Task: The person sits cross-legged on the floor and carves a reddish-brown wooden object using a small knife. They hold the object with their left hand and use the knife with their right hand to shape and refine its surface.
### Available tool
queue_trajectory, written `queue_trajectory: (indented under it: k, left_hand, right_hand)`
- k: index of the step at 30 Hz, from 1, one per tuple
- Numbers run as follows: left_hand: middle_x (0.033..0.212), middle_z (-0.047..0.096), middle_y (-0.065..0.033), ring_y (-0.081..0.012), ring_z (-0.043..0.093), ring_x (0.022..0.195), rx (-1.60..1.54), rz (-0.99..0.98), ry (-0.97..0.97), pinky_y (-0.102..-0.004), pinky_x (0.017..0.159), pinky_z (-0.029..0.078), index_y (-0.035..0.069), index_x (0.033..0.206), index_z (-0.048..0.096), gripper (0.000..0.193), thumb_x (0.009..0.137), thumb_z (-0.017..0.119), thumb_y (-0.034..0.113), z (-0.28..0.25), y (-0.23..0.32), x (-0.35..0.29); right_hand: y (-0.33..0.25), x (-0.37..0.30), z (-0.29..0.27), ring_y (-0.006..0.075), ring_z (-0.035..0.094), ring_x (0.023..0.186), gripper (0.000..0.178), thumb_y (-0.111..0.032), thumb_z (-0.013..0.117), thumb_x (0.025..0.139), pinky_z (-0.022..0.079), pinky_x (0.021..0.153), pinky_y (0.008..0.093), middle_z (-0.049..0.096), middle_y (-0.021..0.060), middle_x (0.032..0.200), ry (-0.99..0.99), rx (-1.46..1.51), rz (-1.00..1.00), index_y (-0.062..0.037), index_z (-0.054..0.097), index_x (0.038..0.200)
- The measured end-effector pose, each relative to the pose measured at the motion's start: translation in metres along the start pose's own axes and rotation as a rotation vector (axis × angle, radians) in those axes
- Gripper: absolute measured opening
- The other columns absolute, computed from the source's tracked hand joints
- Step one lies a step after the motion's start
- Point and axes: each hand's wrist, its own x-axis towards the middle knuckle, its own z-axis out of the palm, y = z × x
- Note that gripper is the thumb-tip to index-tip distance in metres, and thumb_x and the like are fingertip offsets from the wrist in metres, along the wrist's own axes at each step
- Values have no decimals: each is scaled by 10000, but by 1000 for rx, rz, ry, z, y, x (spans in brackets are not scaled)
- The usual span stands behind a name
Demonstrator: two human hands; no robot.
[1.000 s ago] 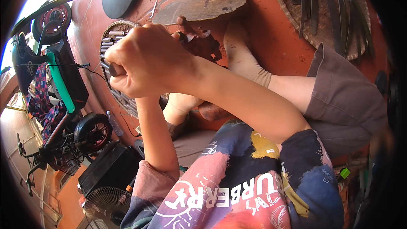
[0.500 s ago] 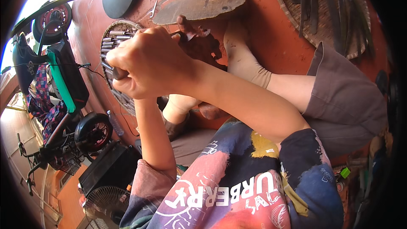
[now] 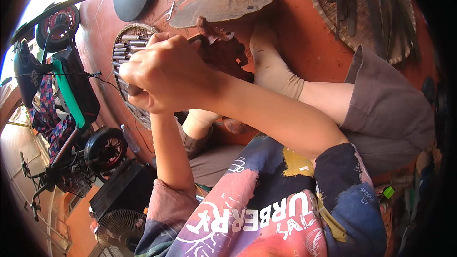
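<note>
My right hand (image 3: 164, 74) is closed in front of me, its fingers wrapped round a dark cylindrical handle (image 3: 134, 90) whose rounded end sticks out at the lower left of the fist. Only the forearm of my left arm (image 3: 171, 152) shows clearly; it rises behind my right wrist, and my right hand hides nearly all of the left. Just past the knuckles a short black piece (image 3: 197, 41) pokes out. It reaches toward a rusty iron block (image 3: 223, 52) on the floor between my feet; whether they touch I cannot tell.
A worn wooden board (image 3: 223, 9) lies beyond the iron, with a wrench (image 3: 170, 10) at its left end. A woven basket (image 3: 118, 43) holds several metal tubes. Dark blades (image 3: 351, 7) rest on a round woven tray (image 3: 328, 28). Left are a wheeled bike (image 3: 71, 85) and a fan (image 3: 121, 228).
My right hand has turned and shifted slightly; less of the dark handle's end shows below the fist. The black piece beyond the knuckles has moved a little left.
</note>
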Motion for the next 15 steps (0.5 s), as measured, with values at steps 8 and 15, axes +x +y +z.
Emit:
queue_trajectory:
  k: [8,15]
  left_hand:
    - [1087,673,-178,-275,674,951,-8,-10,-9,-362,859,526,-52,1177,608,641,727,841,340,3,0,-3]
    - [1102,670,-188,-288,676,962,-12,-26,-23,-374,867,527,-53,1193,601,688,719,852,379,13,-5,-7]
  right_hand:
    - [-1,-1,-3,259,645,621,171,-218,668,616,512,614,384,615,63,651,-93,-69,0,-86,590,692]
    - [2,0,-2,268,661,642,210,-228,718,625,532,672,413,641,69,678,-187,-95,-4,-83,603,725]
